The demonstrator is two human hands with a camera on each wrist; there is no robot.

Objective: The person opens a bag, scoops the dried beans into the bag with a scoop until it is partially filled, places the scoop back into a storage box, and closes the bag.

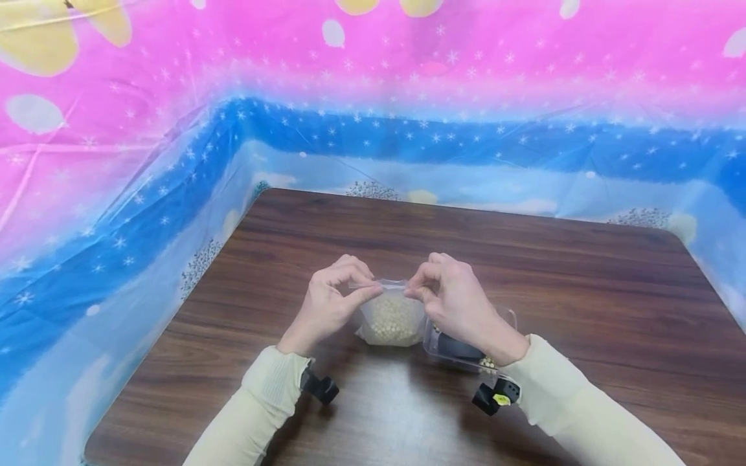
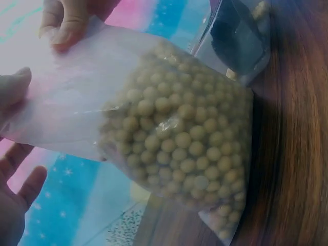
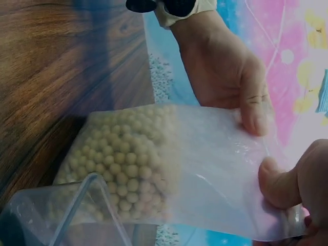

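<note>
A translucent plastic bag (image 1: 392, 317) with small round beige balls (image 2: 179, 138) in its lower part stands upright on the table. My left hand (image 1: 335, 299) pinches one top corner of the bag between thumb and fingers. The opposite top corner is pinched by my right hand (image 1: 457, 298), as the right wrist view also shows with the right thumb (image 3: 279, 184) pressed on the plastic. Between the hands the bag's upper edge is stretched out. The upper part of the bag holds only air or folds of plastic.
Just right of the bag, partly under my right forearm, sits a clear plastic box (image 1: 445, 349). A dark object lies inside it, with a few beige balls (image 1: 487, 364). The brown wooden table (image 1: 262, 259) is bordered by a printed pink and blue cloth (image 1: 373, 136).
</note>
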